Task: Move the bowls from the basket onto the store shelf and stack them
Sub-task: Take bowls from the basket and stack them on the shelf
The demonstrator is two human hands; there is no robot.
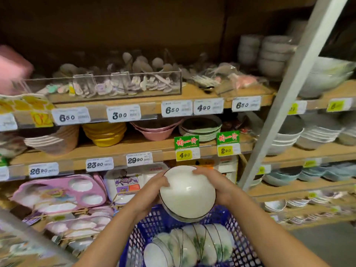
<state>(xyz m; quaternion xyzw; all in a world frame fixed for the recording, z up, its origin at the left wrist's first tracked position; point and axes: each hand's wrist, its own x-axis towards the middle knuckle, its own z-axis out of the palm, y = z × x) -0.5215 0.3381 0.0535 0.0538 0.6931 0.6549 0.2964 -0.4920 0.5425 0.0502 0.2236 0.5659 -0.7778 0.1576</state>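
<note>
A small stack of white bowls (187,193) with dark rims hangs above the blue plastic basket (146,234). My left hand (152,191) grips its left side and my right hand (215,185) grips its right side, fingers curled over the rim. Several more white bowls (194,245) with green patterns lie nested on their sides in the basket. In front of me stand wooden store shelves (123,151) with price tags.
Yellow bowls (105,134), pink bowls (156,131) and green plates (202,130) fill the middle shelf. Pink divided trays (59,191) lie lower left. A grey upright post (285,97) slants at right, with white bowl stacks (285,139) beyond it.
</note>
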